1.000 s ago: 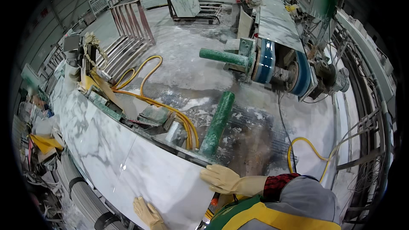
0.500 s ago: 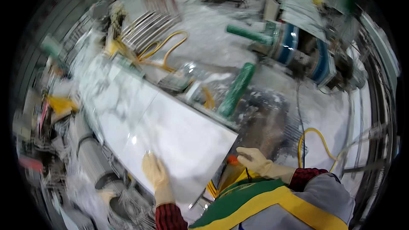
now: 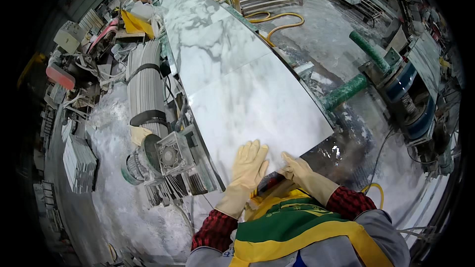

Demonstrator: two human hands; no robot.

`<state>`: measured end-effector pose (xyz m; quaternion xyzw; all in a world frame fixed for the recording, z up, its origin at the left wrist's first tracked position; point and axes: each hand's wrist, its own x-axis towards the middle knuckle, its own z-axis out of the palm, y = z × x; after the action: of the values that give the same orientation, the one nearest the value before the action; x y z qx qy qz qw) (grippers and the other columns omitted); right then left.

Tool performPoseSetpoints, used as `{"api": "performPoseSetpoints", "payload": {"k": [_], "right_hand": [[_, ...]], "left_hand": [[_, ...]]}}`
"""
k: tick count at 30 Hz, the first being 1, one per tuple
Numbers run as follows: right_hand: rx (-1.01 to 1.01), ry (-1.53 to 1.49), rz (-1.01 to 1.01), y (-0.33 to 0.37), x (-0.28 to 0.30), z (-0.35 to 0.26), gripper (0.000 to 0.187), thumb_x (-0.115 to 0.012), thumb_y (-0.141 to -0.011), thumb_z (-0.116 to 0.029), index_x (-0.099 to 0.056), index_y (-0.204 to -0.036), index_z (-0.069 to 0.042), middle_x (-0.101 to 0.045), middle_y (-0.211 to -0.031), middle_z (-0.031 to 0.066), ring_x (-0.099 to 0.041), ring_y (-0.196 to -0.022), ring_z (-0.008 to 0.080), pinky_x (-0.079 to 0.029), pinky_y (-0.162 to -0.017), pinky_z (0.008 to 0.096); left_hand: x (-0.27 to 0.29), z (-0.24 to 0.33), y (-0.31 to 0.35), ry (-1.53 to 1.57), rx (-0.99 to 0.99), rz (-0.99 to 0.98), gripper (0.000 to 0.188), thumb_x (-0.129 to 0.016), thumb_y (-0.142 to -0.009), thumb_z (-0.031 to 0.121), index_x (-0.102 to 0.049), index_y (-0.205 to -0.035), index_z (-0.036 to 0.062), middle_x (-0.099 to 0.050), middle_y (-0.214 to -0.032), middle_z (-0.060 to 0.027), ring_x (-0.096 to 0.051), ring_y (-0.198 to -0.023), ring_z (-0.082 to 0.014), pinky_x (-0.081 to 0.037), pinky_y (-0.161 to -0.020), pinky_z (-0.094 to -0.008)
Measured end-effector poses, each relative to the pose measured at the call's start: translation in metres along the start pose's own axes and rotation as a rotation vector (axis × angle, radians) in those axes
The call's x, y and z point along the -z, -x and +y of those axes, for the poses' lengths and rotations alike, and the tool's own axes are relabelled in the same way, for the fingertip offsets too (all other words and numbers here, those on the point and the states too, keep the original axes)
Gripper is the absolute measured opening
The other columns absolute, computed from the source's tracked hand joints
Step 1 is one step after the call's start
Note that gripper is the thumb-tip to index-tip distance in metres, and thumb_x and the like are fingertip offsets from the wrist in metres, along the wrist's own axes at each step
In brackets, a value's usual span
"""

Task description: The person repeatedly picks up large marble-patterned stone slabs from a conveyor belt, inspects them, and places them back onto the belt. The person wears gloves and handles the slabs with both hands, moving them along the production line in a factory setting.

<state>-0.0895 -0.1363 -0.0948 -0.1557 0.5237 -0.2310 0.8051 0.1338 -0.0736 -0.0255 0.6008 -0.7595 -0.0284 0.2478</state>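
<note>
Both my hands wear cream rubber gloves. My left hand (image 3: 250, 164) lies on the near end of a pale, polished marble slab (image 3: 257, 101), its fingers stretched out flat. Beside it, at the slab's near edge, is my right hand (image 3: 299, 172), fingers loosely bent and apart, nothing visible in them; whether its fingertips press on the slab is hard to see. A grey-veined marble slab (image 3: 215, 37) adjoins the near one along a thin seam. Below my hands hangs my green and yellow apron (image 3: 292, 220).
Left of the slabs stand a motor with gearbox (image 3: 168, 155) and a ribbed grey cover (image 3: 147, 76). Green-wrapped rollers (image 3: 346, 91) and blue-banded machinery (image 3: 410, 99) are on the right. A yellow hose (image 3: 284, 20) crosses the wet floor; stacked slabs (image 3: 79, 163) stand far left.
The view has swung left, so the slabs now run more straight ahead. My right hand, earlier off the slab, is now at its near edge, closer to my left hand, which stays flat on the slab.
</note>
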Motion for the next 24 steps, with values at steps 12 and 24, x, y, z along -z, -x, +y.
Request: {"api": "performPoseSetpoints", "payload": {"k": [12,24], "right_hand": [[-0.048,0.004,0.045,0.048,0.062,0.031,0.047,-0.080,-0.107,-0.037,-0.065,-0.133,-0.001,-0.070,-0.123,0.0128,-0.071,-0.109,0.0251,-0.064,-0.093,0.0402],[0.312,0.637,-0.334,0.011,0.125,0.068,0.040,-0.067,-0.111,-0.016,-0.057,-0.143,0.006,-0.074,-0.127,0.0208,-0.077,-0.111,0.0359,-0.065,-0.101,0.0473]], "left_hand": [[0.006,-0.002,0.009,0.163,-0.185,-0.166,0.057,-0.076,-0.097,0.026,-0.063,-0.148,0.0059,-0.061,-0.153,-0.0267,-0.057,-0.140,-0.0501,-0.042,-0.124,-0.0588],[0.039,-0.193,-0.148,-0.282,0.057,0.189,0.050,-0.071,-0.104,0.032,-0.064,-0.145,0.0059,-0.067,-0.143,-0.0249,-0.062,-0.129,-0.0455,-0.048,-0.110,-0.0540]]}}
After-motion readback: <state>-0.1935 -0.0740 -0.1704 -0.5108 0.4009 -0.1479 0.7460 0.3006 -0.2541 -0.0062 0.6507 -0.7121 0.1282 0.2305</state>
